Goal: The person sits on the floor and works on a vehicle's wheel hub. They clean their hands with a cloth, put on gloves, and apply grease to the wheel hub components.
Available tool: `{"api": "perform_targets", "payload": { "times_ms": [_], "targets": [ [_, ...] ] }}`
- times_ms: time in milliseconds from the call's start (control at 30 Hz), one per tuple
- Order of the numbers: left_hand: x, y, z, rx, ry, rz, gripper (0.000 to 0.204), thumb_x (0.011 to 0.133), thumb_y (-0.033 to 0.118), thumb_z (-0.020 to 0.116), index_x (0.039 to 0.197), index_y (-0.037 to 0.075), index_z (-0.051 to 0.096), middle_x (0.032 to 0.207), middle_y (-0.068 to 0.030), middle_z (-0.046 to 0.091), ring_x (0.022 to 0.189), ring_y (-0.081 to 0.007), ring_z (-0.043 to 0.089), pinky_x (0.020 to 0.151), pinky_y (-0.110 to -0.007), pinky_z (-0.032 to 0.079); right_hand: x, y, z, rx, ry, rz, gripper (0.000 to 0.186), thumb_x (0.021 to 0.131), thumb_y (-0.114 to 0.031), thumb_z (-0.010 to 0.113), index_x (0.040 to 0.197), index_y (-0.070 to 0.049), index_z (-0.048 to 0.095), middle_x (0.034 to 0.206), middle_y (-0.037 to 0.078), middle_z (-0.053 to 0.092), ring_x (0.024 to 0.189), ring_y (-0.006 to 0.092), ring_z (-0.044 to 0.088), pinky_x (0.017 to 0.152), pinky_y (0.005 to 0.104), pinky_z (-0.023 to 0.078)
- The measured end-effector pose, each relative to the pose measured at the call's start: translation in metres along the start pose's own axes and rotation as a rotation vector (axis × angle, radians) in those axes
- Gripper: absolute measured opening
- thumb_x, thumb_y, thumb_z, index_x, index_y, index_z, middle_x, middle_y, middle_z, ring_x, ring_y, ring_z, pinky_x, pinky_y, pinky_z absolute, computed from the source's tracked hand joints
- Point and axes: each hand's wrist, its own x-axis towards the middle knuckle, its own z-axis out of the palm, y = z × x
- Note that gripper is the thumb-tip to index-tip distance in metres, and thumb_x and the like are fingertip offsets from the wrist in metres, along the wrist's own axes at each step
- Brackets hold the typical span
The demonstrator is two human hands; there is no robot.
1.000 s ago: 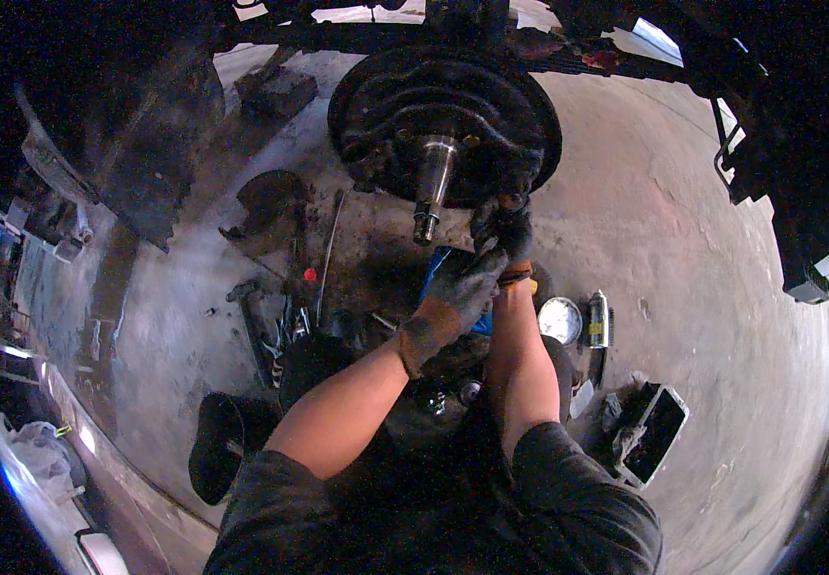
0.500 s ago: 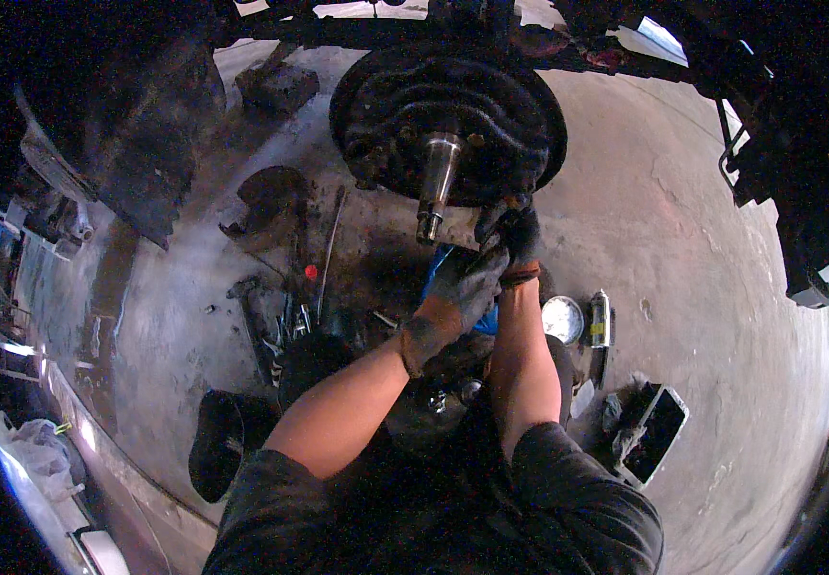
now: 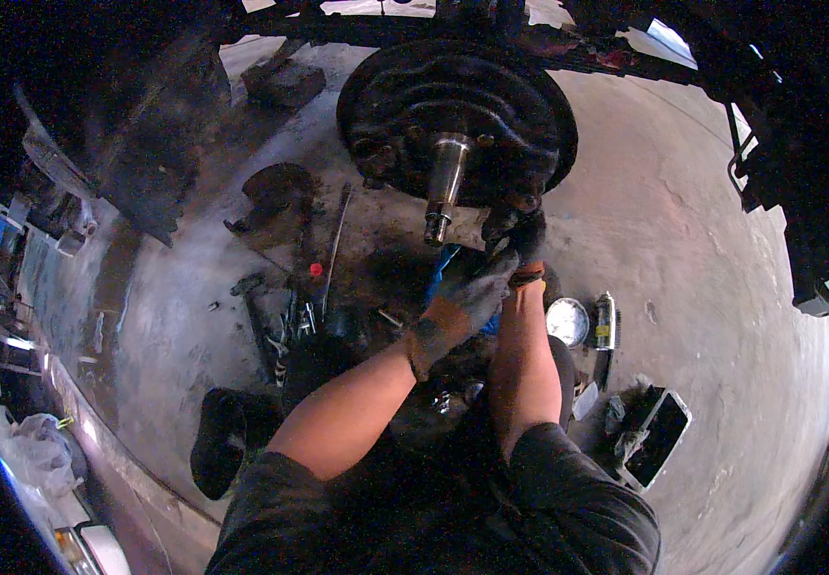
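A dark round backing plate (image 3: pixel 395 91) hangs ahead of me, with a bare metal spindle (image 3: pixel 449 172) sticking out of its middle toward me. At the plate's lower right edge is my gloved right hand (image 3: pixel 526 236), its fingers curled at a dark part there. My left hand (image 3: pixel 472 295), in a grey and orange glove, is just below it, reaching across to the right hand with fingers bent together. Whatever either hand grips is lost in the dark. Something blue (image 3: pixel 442 268) shows behind my left hand.
Hand tools (image 3: pixel 299 321) and a long thin bar (image 3: pixel 338 230) lie on the floor at left. A round tub of pale stuff (image 3: pixel 566 322), a cylinder (image 3: pixel 606 321) and a grey bin (image 3: pixel 665 436) stand at right. Dark vehicle parts (image 3: pixel 807 211) hang at right.
The whole view has shifted slightly, so the plate and spindle sit a little farther right. Both hands stay at the plate's lower right edge, with only small movement.
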Motion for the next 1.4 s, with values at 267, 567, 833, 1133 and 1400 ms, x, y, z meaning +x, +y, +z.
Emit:
{"api": "perform_targets", "payload": {
  "times_ms": [267,567,833,1133,1400],
  "targets": [
    [0.003,-0.002,0.001,0.13,0.104,0.14,0.043,0.096,0.016,0.053,0.139,0.007,0.051,0.133,-0.0128,0.056,0.103,-0.0196,0.06,0.094,-0.035,0.048,-0.01,-0.006,0.016,0.357,-0.227,0.159,0.028,0.097,-0.028,0.048,0.105,-0.004,0.06,0.086,0.012,0.063,0.065,0.0245,0.059,0.056,0.0373,0.052],
    [0.013,0.003,0.003,0.251,0.205,0.372,0.046,0.086,0.008,0.057,0.132,0.006,0.055,0.134,-0.0178,0.055,0.122,-0.036,0.051,0.106,-0.046,0.039,-0.003,0.007,0.027,0.354,0.062,-0.051,0.038,0.097,-0.04,0.048,0.11,-0.006,0.057,0.085,0.012,0.062,0.067,0.0258,0.058,0.057,0.0358,0.051],
    [0.009,-0.01,0.01,0.154,0.164,0.261,0.043,0.094,0.008,0.052,0.137,0.007,0.052,0.135,-0.0134,0.055,0.108,-0.0229,0.06,0.092,-0.036,0.05,-0.014,-0.013,0.027,0.195,-0.05,0.212,0.032,0.096,-0.038,0.049,0.094,-0.008,0.057,0.075,0.008,0.058,0.063,0.0222,0.054,0.052,0.0346,0.044],
    [0.008,-0.013,0.008,0.406,0.203,0.294,0.044,0.093,0.006,0.054,0.136,0.005,0.052,0.132,-0.0129,0.057,0.115,-0.0246,0.058,0.099,-0.038,0.047,-0.032,-0.014,0.069,0.171,0.117,0.064,0.043,0.096,-0.047,0.045,0.096,-0.007,0.058,0.076,0.01,0.06,0.065,0.0239,0.056,0.057,0.0359,0.048],
    [0.017,0.008,0.006,0.301,0.235,0.407,0.04,0.089,0.007,0.056,0.128,0.008,0.058,0.13,-0.0162,0.058,0.121,-0.0361,0.052,0.104,-0.044,0.042,0.002,0.032,-0.022,0.27,0.132,-0.134,0.027,0.101,-0.035,0.046,0.11,-0.014,0.059,0.092,0.004,0.059,0.075,0.0164,0.057,0.063,0.031,0.053]
  ]
}}
